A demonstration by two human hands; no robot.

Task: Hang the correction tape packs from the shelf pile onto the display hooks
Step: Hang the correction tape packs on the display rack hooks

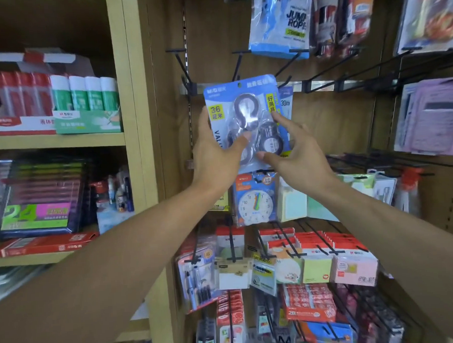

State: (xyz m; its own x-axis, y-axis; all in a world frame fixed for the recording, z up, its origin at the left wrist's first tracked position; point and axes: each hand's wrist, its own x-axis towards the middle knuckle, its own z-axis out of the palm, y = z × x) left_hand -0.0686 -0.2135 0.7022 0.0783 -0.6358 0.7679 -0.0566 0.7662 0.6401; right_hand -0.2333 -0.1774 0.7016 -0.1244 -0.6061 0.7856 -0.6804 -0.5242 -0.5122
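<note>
A blue correction tape pack [240,113] with dark tape rolls under clear plastic is held up in front of the wooden display panel. My left hand [215,156] grips its left edge, thumb across the front. My right hand [295,152] touches the pack's right side with fingers spread and thumb below. The pack's top hole sits level with a row of black display hooks [240,63]. A second blue pack [286,102] shows just behind the first, at its right edge. The shelf pile is not in view.
Jump rope bags [278,21] hang above. A clock toy pack [255,198] and sticky-note packs [317,266] hang on hooks below. Glue stick boxes [85,110] fill the wooden shelf at left. Calculator packs [432,116] hang at right on long black hooks [346,68].
</note>
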